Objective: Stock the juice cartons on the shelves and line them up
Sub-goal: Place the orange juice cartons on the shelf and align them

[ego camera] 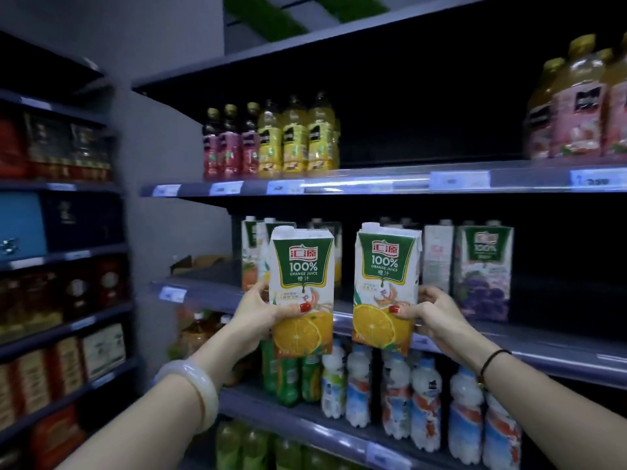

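The person holds two juice cartons, one in each hand, and both are up in the air in front of the middle shelf [549,351]. The left hand [261,310] grips the left carton [302,276] low down, with the thumb on the front and the fingers curled round the side. The right hand [434,313] grips the right carton [385,273] the same way. Both cartons stand tall and straight, with the orange picture facing the person. They are near each other but do not touch. The shelf is straight ahead, just past the cartons, so the next move looks like a push forward and a little down. Both arms reach out about the same, and neither hand looks nearer to the shelf. More orange cartons [251,252] already stand at the back on the left. A pale carton [437,256] and a grape carton [483,273] stand on the right. The two held cartons probably belong in the space between them, fronts in one line. How deep that space is cannot be seen, because it is dark.
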